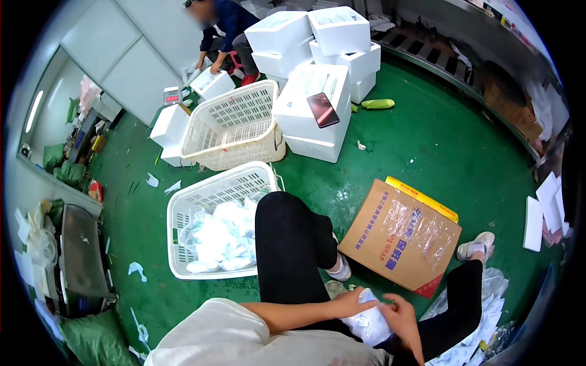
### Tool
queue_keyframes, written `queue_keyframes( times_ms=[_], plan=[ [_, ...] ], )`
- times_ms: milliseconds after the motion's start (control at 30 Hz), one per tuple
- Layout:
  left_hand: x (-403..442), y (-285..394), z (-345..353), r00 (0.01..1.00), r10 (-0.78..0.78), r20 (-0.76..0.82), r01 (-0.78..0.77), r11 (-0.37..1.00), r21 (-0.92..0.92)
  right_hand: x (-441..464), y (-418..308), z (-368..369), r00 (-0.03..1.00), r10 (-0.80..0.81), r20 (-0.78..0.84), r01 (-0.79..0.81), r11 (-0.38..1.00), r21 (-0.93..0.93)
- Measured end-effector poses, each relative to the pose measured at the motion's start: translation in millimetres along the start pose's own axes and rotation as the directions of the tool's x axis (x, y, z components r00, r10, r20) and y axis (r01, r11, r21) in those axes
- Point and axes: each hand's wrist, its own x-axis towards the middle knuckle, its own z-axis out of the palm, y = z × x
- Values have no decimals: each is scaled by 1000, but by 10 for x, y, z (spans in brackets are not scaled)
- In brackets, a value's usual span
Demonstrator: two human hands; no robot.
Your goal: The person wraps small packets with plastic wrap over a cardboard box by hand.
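Note:
Low over my lap, my left hand (pixel 349 303) is closed on a white plastic-wrapped bundle (pixel 371 328). My right hand (pixel 400 318) has its fingers bent against the bundle's right side, thumb and fingertips pinching the plastic near its top. What the wrapping contains I cannot make out. Left of my knee, a white plastic basket (pixel 175 247) holds several similar pale, plastic-wrapped packets (pixel 223 235). A cardboard box (pixel 390 238) printed with "WRAP" sits between my feet, strips of clear tape across its top.
A second, cream basket (pixel 235 149) stands behind the first. White foam boxes (pixel 311 137) are stacked beyond, a phone (pixel 322 110) on one. At the back a person (pixel 229 30) bends over another foam box (pixel 212 84). Plastic sheets (pixel 473 335) lie beside my right leg.

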Motion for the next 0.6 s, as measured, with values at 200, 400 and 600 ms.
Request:
queue_keyframes(
  times_ms=[200,400,600],
  plan=[
    [-138,229,-85,996,79,46,-41,837,-545,-276,-279,250,822,-53,-568,442,689,575],
    [-396,459,-112,962,144,232,196,229,-953,12,-936,767,754,-418,-508,657,494,569],
    [-754,330,-868,635,677,-372,-165,-351,-922,160,-1373,961,433,-899,-58,768,402,-498]
  ],
)
